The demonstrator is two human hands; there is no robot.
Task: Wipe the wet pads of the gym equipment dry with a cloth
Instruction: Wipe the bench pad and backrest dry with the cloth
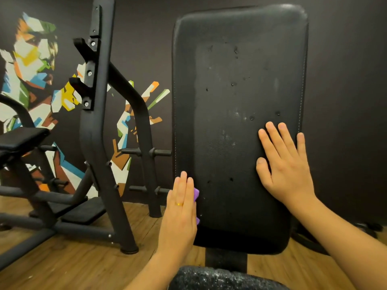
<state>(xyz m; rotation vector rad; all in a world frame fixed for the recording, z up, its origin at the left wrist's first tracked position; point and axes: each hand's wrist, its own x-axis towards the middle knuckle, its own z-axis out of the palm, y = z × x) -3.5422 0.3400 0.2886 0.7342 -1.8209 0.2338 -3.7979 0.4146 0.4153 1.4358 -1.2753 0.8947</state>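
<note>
Left hand [181, 204], fingers straight, presses purple cloth [196, 194] on back pad [230, 126] left edge; right hand [284, 164] flat, fingers spread, on pad right side.

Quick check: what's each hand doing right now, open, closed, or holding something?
Left hand: open, straight fingers pressing a purple cloth against the left edge of the upright black padded backrest.
Right hand: open, lying flat on the backrest.

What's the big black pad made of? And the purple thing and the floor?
The back pad looks like black vinyl or leather: grained, stitched edge, droplets beading. The purple cloth seems soft fabric, though little shows. The floor looks like wood planks, possibly laminate.
</note>
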